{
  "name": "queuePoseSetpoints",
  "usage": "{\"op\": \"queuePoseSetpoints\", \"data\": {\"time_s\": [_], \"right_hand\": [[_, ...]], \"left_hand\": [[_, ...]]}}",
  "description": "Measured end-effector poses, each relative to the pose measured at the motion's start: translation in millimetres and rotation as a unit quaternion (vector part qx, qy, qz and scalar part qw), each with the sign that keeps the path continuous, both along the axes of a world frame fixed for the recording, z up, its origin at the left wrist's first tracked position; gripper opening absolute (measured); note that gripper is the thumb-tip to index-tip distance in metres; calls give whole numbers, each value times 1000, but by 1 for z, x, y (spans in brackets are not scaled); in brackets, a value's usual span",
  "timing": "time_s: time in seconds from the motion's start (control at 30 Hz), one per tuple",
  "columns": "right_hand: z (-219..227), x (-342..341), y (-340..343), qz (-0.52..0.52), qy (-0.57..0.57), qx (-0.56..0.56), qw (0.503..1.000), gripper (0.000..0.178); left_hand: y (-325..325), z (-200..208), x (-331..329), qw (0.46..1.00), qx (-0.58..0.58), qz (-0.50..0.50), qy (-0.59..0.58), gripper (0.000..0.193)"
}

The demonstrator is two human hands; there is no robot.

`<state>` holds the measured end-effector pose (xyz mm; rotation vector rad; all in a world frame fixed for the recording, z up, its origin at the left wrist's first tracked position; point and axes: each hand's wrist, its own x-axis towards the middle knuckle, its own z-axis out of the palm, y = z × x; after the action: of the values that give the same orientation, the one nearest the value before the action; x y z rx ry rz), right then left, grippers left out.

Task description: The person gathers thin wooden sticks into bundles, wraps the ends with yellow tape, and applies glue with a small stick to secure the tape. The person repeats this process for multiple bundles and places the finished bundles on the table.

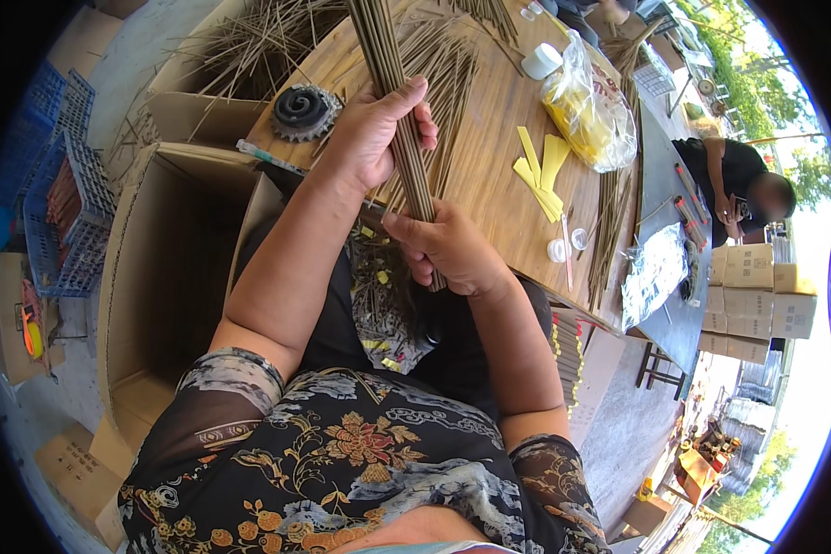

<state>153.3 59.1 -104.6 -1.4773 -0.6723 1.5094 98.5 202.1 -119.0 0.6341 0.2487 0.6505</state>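
A bundle of long thin brown incense sticks (379, 55) slants across the front of the table between my hands. My left hand (383, 129) is wrapped round its middle, thumb on top. Lower down, my right hand (448, 245) grips the bundle near its bottom end. The bundle's upper end runs out of the picture. More loose sticks (448, 78) lie spread on the wooden table (499, 138) beyond my hands. Yellow paper strips (543, 174) lie fanned to the right, beside a clear plastic bag (591, 102) with yellow contents.
A coiled dark incense piece (305, 113) sits left on the table. Open cardboard boxes (175, 249) stand left, one full of sticks (258, 46). Blue crates (69, 222) are farther left. A white cup (541, 62) stands at the back. Another person (734, 185) is at the right, near stacked cartons (743, 295).
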Motion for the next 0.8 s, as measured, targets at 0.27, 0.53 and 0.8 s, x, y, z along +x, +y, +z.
{"op": "queuePoseSetpoints", "data": {"time_s": [0.27, 0.53, 0.8], "right_hand": [[0, 4, -4, 15, 105, 16, 994, 27], [-1, 5, -9, 19, 170, 15, 985, 30], [-9, -6, -8, 3, -175, -14, 984, 22]], "left_hand": [[4, -4, 1, 998, -35, -39, -43, 17], [1, 0, 0, 995, -37, -62, -72, 16], [14, -1, -1, 998, -59, 22, -4, 22]]}}
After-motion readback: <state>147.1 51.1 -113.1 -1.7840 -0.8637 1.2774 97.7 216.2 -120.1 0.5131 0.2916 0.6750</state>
